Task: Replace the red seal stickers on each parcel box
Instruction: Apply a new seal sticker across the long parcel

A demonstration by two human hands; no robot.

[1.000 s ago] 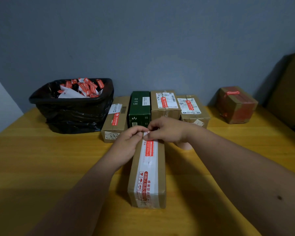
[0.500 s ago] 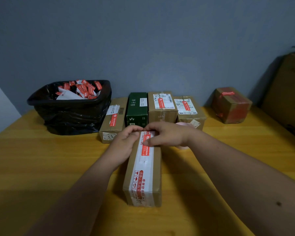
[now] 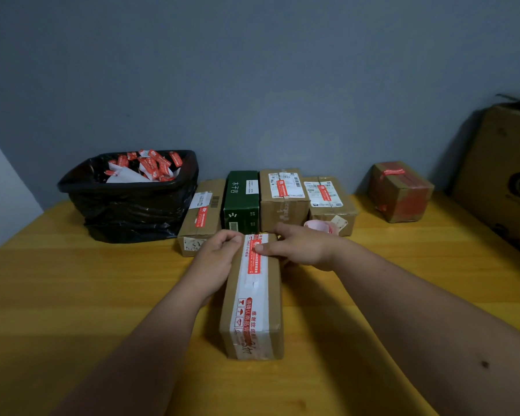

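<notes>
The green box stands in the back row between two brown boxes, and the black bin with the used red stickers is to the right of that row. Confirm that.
Not quite. The bin is to the left of the row, not the right, as the head view shows. The rest holds: the green box stands between two brown boxes, and used red stickers lie in the bin.

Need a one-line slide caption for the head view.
Both hands press a red seal sticker onto a long parcel box.
</notes>
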